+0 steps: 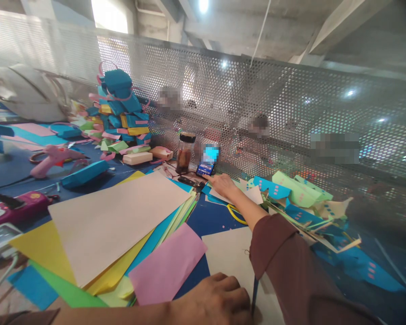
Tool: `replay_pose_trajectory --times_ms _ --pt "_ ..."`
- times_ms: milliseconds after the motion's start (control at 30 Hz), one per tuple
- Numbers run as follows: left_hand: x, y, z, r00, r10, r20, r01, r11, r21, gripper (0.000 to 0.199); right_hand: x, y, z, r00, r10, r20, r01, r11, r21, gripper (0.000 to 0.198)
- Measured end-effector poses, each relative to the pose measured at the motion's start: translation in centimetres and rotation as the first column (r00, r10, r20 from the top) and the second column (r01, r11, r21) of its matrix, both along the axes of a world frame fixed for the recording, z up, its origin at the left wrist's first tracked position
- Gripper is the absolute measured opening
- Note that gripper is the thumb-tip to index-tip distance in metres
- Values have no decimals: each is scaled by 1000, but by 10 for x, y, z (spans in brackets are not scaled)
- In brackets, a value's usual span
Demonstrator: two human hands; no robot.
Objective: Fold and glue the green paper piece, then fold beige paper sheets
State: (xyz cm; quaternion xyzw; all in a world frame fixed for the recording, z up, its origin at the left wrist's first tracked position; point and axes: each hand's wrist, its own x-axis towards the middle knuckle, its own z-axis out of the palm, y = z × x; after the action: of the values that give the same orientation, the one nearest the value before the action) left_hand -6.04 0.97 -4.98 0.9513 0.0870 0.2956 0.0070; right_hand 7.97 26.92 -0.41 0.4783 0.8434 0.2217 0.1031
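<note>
My right hand reaches forward with its index finger stretched out to the lower screen of a smartphone. The phone leans upright and its screen is lit. No object shows in that hand. Close to the lower edge of the view, my left hand rests with its fingers curled down over a cream sheet; whatever lies under the fingers is hidden. Beside it lies a pink sheet. To the left spreads a stack of coloured paper with a large cream sheet on top.
A lidded jar stands beside the phone. Folded paper pieces lie right, with yellow-handled scissors nearby. At left are a pink glue gun, a power strip and piled blue paper shapes. A perforated metal panel rises behind.
</note>
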Motion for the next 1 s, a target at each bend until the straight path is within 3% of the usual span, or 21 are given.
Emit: replay_pose_trajectory --times_ms 300,467,700,1000 --pt "1 1 0 1000 3 21 -3 1000 18 26 0 0 -1 1000 -1 -22 1 1000 14 59" --pt "0 1 0 1000 -2 -17 2 1000 5 24 -1 2 -1 998 -19 -54 23 996 88 62" --pt "0 0 -2 1000 -2 1 2 1000 3 25 -12 12 13 991 -57 -123 81 977 198 70" --pt "1 3 -8 1000 -10 -16 10 1000 0 19 -15 14 21 980 -157 -121 179 963 202 74"
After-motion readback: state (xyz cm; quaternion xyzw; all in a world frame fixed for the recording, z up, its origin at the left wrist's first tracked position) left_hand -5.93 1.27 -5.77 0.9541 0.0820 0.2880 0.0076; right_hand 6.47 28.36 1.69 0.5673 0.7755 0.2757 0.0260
